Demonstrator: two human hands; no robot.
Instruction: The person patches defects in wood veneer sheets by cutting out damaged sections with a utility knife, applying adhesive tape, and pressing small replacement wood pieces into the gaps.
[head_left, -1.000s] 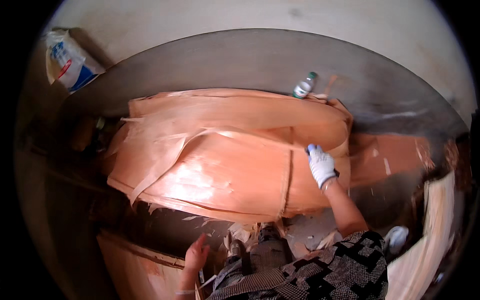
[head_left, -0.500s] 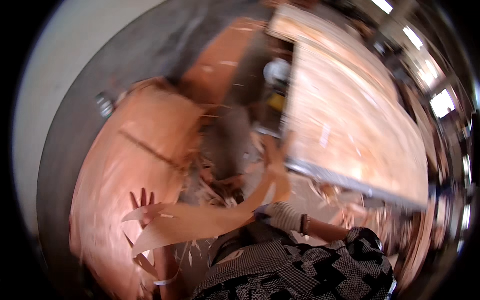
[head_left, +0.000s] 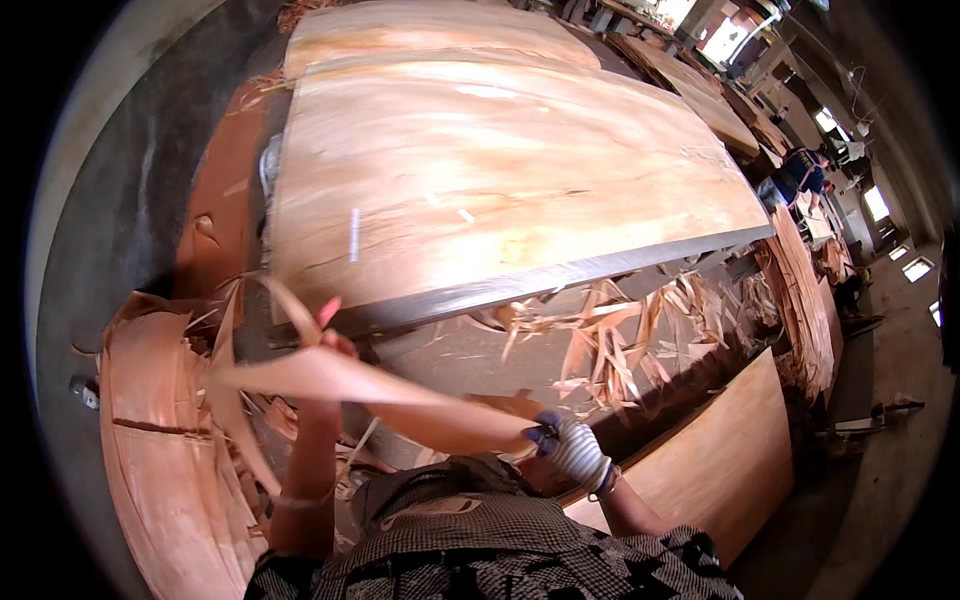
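Note:
My right hand point(head_left: 577, 450), in a striped glove, grips one end of a long, thin strip of wood veneer point(head_left: 400, 385). The strip stretches left across my front, bends and twists into loops. My bare left hand point(head_left: 338, 343) is at the strip's upper edge, fingers curled around it and one finger pointing up. Most of that palm is hidden behind the veneer. Beyond both hands lies a large pale stack of veneer sheets point(head_left: 500, 170) with a grey front edge.
A reddish veneer pile point(head_left: 150, 370) stands at the left. Veneer scraps point(head_left: 630, 340) lie below the stack's front edge. A pale board point(head_left: 710, 460) leans at my right. Another person point(head_left: 800, 175) works at the far right.
My view has swung right, so the large stack now lies ahead. My left hand, spread beside the strip before, has come up to its edge. My right hand now visibly grips the strip's end.

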